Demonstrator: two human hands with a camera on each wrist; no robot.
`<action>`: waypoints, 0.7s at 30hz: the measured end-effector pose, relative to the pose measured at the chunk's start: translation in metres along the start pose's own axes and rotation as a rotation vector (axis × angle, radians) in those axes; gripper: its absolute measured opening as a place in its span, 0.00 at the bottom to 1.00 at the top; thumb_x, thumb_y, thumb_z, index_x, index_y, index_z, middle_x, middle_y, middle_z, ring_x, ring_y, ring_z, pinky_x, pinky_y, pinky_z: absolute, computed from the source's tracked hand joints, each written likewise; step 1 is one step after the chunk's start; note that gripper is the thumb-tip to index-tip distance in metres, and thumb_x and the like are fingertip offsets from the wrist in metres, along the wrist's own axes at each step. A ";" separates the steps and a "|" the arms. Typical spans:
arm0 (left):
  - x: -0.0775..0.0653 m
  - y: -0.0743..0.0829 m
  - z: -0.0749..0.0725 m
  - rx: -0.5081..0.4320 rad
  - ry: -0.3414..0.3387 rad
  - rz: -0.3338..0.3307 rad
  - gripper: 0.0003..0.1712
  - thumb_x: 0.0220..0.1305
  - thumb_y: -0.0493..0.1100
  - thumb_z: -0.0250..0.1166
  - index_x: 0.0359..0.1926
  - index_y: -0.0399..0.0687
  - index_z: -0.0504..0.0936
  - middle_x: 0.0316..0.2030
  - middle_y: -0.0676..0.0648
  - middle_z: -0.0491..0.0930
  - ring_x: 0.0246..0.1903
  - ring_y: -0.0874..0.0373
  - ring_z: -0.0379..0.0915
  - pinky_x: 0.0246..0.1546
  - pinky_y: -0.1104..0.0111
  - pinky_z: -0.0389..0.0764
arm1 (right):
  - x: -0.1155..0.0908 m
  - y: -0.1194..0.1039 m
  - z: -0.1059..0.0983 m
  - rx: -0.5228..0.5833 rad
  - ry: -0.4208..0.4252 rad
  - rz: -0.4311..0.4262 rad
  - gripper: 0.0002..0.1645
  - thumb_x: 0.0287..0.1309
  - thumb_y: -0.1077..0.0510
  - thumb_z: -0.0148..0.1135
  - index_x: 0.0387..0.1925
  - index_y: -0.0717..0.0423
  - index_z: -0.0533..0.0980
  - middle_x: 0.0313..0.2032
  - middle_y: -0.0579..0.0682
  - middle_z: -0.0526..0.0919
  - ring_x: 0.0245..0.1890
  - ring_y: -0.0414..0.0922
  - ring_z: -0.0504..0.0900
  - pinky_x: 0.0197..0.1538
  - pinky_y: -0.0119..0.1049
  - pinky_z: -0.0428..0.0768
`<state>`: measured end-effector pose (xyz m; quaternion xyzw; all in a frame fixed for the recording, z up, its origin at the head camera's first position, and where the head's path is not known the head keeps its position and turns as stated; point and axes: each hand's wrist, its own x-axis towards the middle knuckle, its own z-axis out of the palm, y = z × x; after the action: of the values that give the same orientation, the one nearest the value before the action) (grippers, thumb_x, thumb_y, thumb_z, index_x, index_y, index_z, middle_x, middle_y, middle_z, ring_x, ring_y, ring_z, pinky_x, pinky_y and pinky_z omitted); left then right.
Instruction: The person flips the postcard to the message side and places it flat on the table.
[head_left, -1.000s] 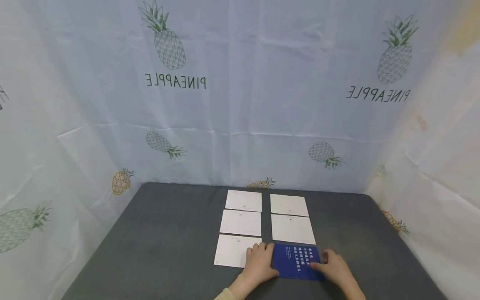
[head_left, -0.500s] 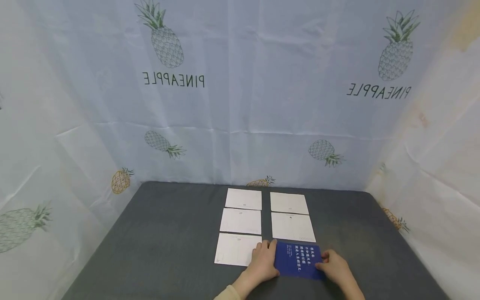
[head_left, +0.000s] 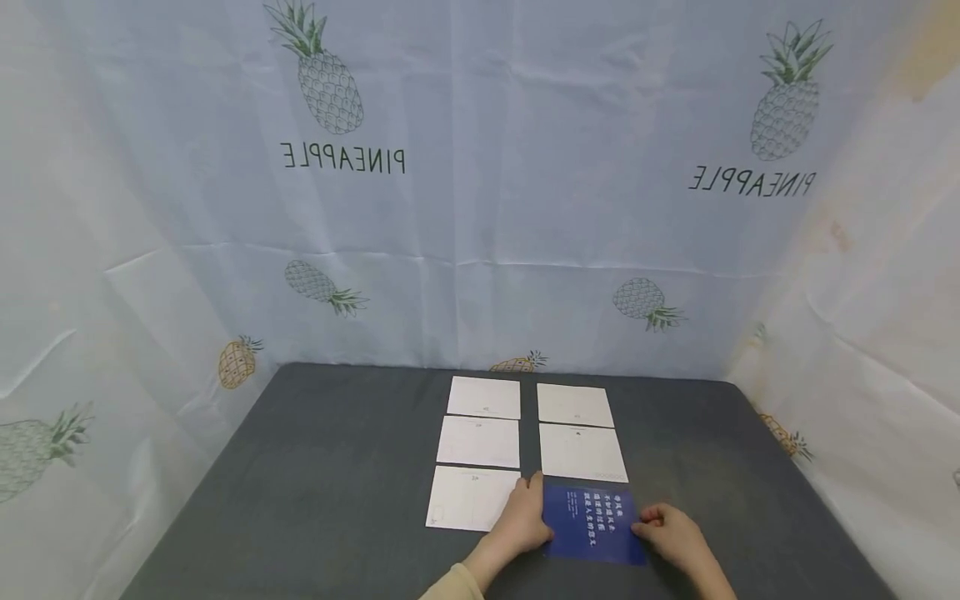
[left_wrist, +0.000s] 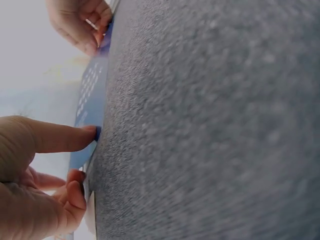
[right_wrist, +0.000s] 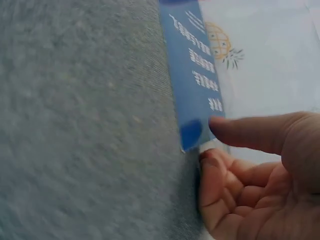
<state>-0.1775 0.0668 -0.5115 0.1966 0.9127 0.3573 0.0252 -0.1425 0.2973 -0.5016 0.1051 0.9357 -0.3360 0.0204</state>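
A dark blue card (head_left: 592, 525) with white printed writing lies flat near the front of the grey table, between both hands. My left hand (head_left: 517, 521) grips its left side, fingertips at the far left corner and thumb on the edge. In the left wrist view, the left thumb (left_wrist: 75, 137) presses on the card's edge while the other fingers curl beside it. On the opposite side, my right hand (head_left: 671, 537) pinches the right edge. The right wrist view has the right thumb (right_wrist: 245, 132) over the card's corner and the remaining fingers curled below.
Three white cards (head_left: 480, 442) form a column left of the blue one; my left hand overlaps the nearest. Two more white cards (head_left: 581, 450) lie beyond it. The dark grey table (head_left: 337, 483) meets a pineapple-printed curtain (head_left: 480, 208) at back and sides.
The blue card has shifted slightly right, then back left and a little nearer, leaving a narrow gap to the white card beyond. The right thumb has slid outward to its edge.
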 end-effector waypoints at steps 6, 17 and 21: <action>0.000 -0.002 0.001 -0.064 0.055 -0.020 0.41 0.32 0.28 0.70 0.55 0.25 0.67 0.39 0.34 0.74 0.35 0.48 0.76 0.35 0.62 0.79 | 0.000 -0.004 0.004 0.022 0.009 0.006 0.15 0.47 0.57 0.66 0.32 0.66 0.75 0.24 0.48 0.76 0.26 0.41 0.70 0.31 0.33 0.67; 0.009 0.001 -0.016 -0.212 0.299 0.079 0.10 0.47 0.30 0.68 0.26 0.43 0.74 0.22 0.51 0.75 0.23 0.71 0.64 0.25 0.79 0.67 | 0.004 -0.012 -0.013 0.295 0.060 0.084 0.18 0.61 0.54 0.55 0.41 0.67 0.73 0.26 0.48 0.80 0.26 0.38 0.77 0.30 0.31 0.77; 0.009 0.002 -0.020 -0.208 0.302 0.117 0.08 0.49 0.33 0.68 0.26 0.46 0.76 0.22 0.52 0.74 0.23 0.72 0.62 0.25 0.79 0.65 | 0.003 -0.012 -0.014 0.499 0.055 0.097 0.27 0.67 0.48 0.48 0.50 0.70 0.71 0.35 0.52 0.83 0.32 0.37 0.83 0.39 0.32 0.81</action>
<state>-0.1886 0.0583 -0.4941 0.1897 0.8512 0.4761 -0.1127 -0.1473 0.2978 -0.4833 0.1609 0.8179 -0.5522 -0.0155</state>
